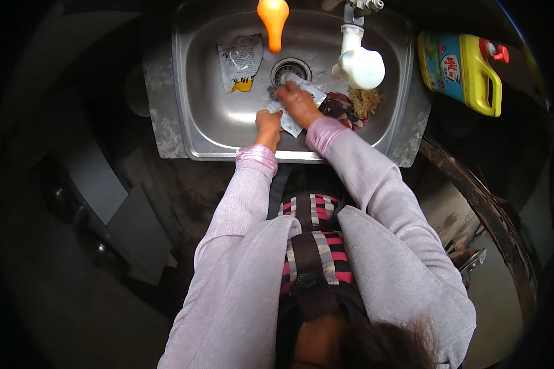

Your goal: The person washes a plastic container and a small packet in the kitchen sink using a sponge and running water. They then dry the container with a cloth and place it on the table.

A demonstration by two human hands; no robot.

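My left hand grips the near end of a white printed plastic packet low in the stainless-steel sink. My right hand lies across the same packet, its fingers curled near the drain strainer. Under those fingertips shows a small dark grey, fuzzy thing, perhaps a steel-wool scourer; it is mostly hidden and blurred. The packet's far part sticks out beyond my right hand, over the drain's edge. Another printed packet, wet and with a yellow corner, lies flat left of the drain.
A dark patterned cloth and a tan fibrous scrubber lie in the sink's right side. Overhead hang a white tap fitting and an orange bulb-shaped object. A yellow detergent jug lies right of the sink.
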